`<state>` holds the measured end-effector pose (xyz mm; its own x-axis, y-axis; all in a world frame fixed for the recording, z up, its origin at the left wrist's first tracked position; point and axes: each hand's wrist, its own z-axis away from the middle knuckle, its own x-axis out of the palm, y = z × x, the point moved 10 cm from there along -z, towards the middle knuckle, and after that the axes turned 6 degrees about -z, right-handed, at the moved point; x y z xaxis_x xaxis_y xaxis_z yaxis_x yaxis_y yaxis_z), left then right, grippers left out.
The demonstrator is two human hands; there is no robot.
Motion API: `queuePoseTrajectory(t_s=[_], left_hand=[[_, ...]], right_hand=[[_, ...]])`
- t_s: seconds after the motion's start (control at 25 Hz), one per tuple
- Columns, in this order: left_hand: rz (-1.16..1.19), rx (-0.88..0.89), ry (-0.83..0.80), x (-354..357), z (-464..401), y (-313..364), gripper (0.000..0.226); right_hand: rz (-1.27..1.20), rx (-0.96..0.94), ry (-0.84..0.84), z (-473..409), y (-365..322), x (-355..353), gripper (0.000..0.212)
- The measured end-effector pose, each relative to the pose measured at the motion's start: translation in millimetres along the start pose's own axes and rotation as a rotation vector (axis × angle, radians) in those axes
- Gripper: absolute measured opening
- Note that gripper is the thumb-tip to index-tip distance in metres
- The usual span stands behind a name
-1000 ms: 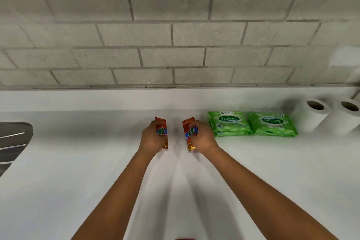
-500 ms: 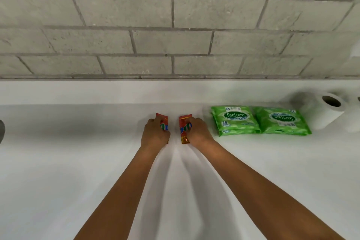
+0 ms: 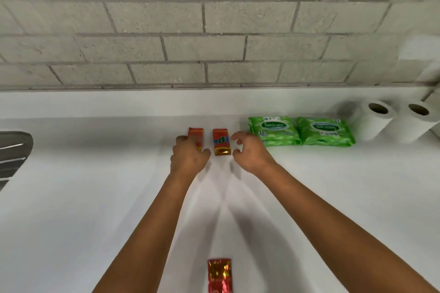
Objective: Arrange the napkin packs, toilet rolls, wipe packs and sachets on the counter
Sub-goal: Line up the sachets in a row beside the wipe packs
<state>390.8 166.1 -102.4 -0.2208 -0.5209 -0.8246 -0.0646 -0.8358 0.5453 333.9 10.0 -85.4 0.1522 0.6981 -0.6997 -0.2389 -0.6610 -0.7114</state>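
Fingers of the left hand (image 3: 189,157) curl around a red foil sachet (image 3: 196,138) lying on the white counter (image 3: 71,197). Right hand (image 3: 247,152) hovers open, fingers spread, just beside a second red sachet (image 3: 222,141), not touching it.

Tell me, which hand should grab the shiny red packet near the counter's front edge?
Probably right: the right hand is open and empty, while the left hand touches a sachet. The packet lies between both arms.

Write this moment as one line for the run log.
left hand: on left sachet | right hand: open beside right sachet | third sachet: near edge
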Motion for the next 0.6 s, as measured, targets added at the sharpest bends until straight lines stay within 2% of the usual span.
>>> queuePoseTrajectory(t_s=[0.08, 0.24, 0.44, 0.48, 0.6], left_hand=[[0.060, 0.037, -0.027, 0.5, 26.8, 9.0, 0.040], [0.052, -0.010, -0.054, 14.6, 85.9, 3.8, 0.042], [-0.107, -0.203, -0.140, 45.5, 154.7, -28.2, 0.057], [-0.166, -0.255, -0.150, 51.7, 168.2, -35.8, 0.056], [-0.255, -0.401, -0.094, 64.6, 207.6, -52.6, 0.029]], right_hand=[[-0.041, -0.006, 0.028, 21.4, 5.7, -18.9, 0.039], [-0.067, 0.008, 0.044, 68.9, 38.1, -43.8, 0.036], [-0.044, 0.040, 0.067, 119.0, 89.9, -78.2, 0.034], [-0.041, 0.041, 0.073, 127.4, 100.6, -86.1, 0.033], [-0.036, 0.058, 0.068, 150.6, 135.5, -104.9, 0.032]])
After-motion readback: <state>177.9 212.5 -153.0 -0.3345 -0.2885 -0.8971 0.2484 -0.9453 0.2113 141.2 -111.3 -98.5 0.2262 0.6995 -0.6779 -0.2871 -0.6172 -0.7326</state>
